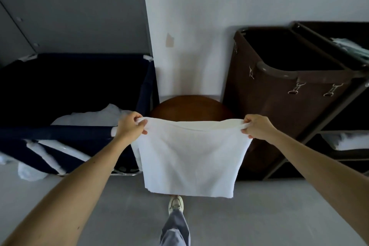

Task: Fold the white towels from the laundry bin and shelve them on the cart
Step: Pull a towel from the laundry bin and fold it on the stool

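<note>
Two grips are in place: the left hand [130, 126] pinches the upper left corner of the white towel [191, 156], the right hand [257, 128] the upper right. The towel hangs spread between them, clear of the floor. The navy laundry bin [79, 132], holding white linen, stands left; the cart [311, 136] with its brown bag [279, 90] stands right.

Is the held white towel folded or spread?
Folded double: the towel shows two layers at its top edge, between left hand and right hand.

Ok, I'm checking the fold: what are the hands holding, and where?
One white cloth towel, by its top corners: left hand pinching the left, right hand the right.
</note>
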